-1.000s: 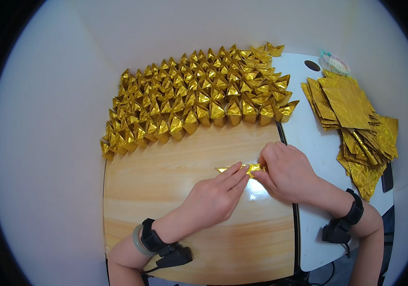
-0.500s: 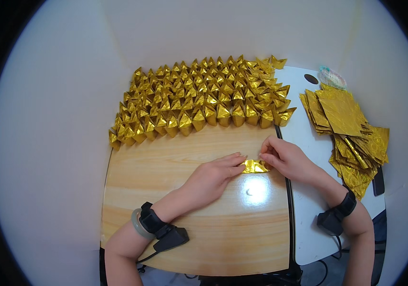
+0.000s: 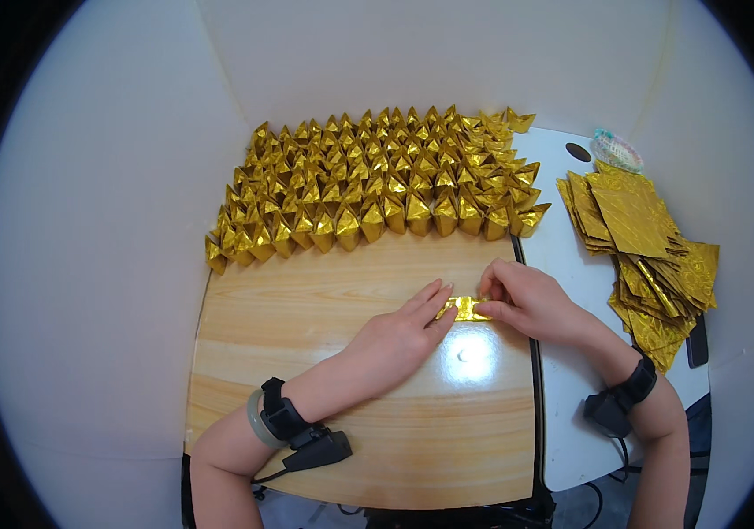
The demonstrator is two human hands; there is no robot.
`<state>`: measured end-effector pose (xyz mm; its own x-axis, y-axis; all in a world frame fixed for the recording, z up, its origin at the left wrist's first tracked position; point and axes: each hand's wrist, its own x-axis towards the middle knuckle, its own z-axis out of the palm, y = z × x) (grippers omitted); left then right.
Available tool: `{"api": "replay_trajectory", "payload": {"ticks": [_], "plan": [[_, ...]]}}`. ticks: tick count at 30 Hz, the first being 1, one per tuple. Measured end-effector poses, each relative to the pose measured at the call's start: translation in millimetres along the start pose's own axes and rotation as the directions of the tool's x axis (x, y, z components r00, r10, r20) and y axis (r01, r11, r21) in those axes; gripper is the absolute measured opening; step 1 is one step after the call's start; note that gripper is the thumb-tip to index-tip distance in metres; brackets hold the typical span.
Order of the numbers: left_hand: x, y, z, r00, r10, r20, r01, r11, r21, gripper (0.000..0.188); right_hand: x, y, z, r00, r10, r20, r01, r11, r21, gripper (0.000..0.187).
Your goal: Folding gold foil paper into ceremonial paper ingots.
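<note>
A small folded strip of shiny gold foil paper (image 3: 463, 309) lies low over the wooden board, between my two hands. My left hand (image 3: 399, 339) has its thumb and forefinger on the strip's left end, its other fingers reaching out beyond. At the right end, my right hand (image 3: 531, 304) pinches the strip with thumb and bent fingers, which partly cover it. Behind my hands stand several close rows of folded gold paper ingots (image 3: 368, 189) with pointed tips.
On the white table (image 3: 571, 414) at the right sits a loose pile of gold foil sheets (image 3: 632, 220). Behind it is a clear, patterned round item (image 3: 616, 150). A dark phone-like slab (image 3: 698, 342) shows beside the pile. Pale walls enclose the wooden board (image 3: 306, 291).
My left fingers have lifted and spread a little, baring more of the strip's left part. My right thumb has shifted slightly left along the strip. The view has moved slightly.
</note>
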<state>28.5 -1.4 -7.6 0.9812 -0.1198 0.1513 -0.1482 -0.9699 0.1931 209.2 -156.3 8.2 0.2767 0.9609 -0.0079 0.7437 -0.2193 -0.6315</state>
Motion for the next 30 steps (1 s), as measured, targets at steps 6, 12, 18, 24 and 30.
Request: {"api": "replay_trajectory", "payload": {"ticks": [6, 12, 18, 24, 30], "plan": [[-1, -15, -3, 0.999, 0.028, 0.037, -0.019, 0.977, -0.212, 0.065, 0, 1, 6, 0.989, -0.130, -0.064, 0.117, 0.977, -0.181, 0.021], [2, -24, -12, 0.992, 0.100, 0.077, -0.071, 0.946, -0.316, 0.066, -2, 9, 12, 0.969, -0.222, -0.108, 0.198, 0.960, -0.196, 0.021], [2, -22, -15, 0.994, 0.080, 0.073, -0.057, 0.958, -0.280, 0.059, -1, 9, 11, 0.975, -0.199, -0.096, 0.177, 0.963, -0.203, 0.022], [1, -4, -15, 0.982, 0.180, -0.065, -0.150, 0.934, 0.325, 0.047, 0, 6, 9, 0.981, -0.166, -0.102, 0.145, 0.971, -0.190, 0.021], [1, -7, -11, 0.977, 0.009, -0.214, 0.025, 0.988, 0.153, 0.043, -3, 8, 12, 0.982, -0.148, -0.115, 0.127, 0.978, -0.168, 0.022]]}}
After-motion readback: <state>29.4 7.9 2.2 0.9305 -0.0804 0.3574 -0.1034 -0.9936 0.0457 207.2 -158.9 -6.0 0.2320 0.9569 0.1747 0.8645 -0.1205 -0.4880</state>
